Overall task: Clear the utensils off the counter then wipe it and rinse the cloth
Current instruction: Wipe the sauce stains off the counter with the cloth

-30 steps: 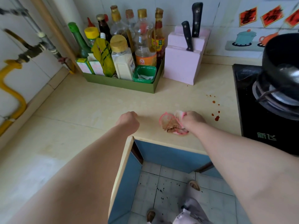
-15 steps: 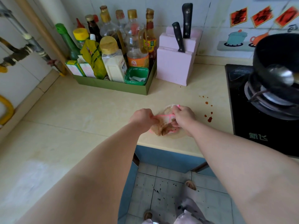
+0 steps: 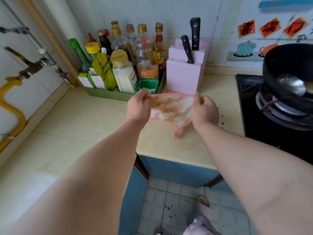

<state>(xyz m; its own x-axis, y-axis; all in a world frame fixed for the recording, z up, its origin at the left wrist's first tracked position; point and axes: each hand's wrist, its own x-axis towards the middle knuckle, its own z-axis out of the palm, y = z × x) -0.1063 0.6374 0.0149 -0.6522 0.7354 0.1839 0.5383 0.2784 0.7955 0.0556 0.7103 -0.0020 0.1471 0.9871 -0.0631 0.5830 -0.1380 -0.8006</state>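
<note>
A white cloth [image 3: 172,110] with pink edging and brown stains hangs spread out above the cream counter [image 3: 88,119]. My left hand [image 3: 138,107] pinches its upper left corner and my right hand [image 3: 204,108] pinches its upper right corner. The lower corner of the cloth droops down to the counter. A faint wet ring marks the counter under the cloth, and small red drops [image 3: 222,122] lie just right of my right hand.
A green tray [image 3: 108,94] of several bottles and a pink knife block [image 3: 184,73] with two knives stand at the back. A black stove [image 3: 271,126] with a black pot [image 3: 291,65] and a ladle is on the right. Pipes run along the left wall.
The cloth was bunched on the counter under my right hand. My left hand came over and took hold, and both hands lifted the cloth and stretched it open.
</note>
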